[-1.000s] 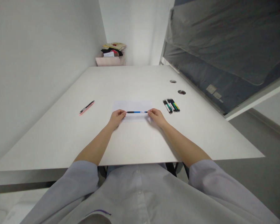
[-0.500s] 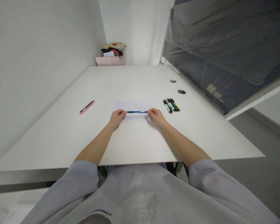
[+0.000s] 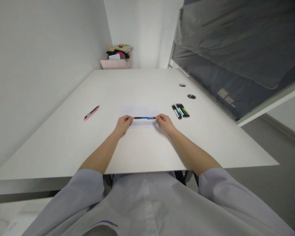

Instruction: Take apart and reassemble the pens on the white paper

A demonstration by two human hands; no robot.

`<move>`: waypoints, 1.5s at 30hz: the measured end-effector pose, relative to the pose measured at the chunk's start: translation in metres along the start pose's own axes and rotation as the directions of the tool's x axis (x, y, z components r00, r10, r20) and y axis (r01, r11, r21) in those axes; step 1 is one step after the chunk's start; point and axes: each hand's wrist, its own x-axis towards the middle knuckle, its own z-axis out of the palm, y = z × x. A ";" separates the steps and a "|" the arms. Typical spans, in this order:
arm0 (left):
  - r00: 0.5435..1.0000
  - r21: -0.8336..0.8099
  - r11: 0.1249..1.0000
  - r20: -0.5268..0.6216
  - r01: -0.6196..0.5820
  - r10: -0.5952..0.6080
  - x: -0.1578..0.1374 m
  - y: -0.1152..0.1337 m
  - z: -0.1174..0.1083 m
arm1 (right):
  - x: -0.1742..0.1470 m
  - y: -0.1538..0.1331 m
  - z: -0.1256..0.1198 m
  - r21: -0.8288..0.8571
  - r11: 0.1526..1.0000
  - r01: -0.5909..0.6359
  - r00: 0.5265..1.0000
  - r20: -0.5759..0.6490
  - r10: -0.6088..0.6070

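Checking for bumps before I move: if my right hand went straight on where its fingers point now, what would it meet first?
Your right hand would first meet the blue and black pen, whose end it holds. The pen's height over the paper is hard to judge.

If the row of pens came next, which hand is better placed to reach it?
Likely the right hand: the row of pens lies on its side of the paper; the left hand is farther. Both pinch the blue pen, so the right would first let go.
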 end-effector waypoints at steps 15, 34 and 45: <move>1.000 0.006 1.000 -0.001 0.017 -0.017 -0.003 0.007 0.001 | 0.000 -0.002 0.000 -0.023 1.000 0.009 1.000 0.005 -0.009; 1.000 0.033 0.999 -0.002 -0.002 0.002 -0.002 0.004 0.002 | 0.000 -0.002 0.000 -0.049 0.999 0.015 1.000 0.020 -0.014; 1.000 0.033 0.999 -0.006 0.000 0.000 -0.004 0.007 0.003 | 0.000 -0.002 0.000 -0.059 0.998 0.025 1.000 0.014 -0.024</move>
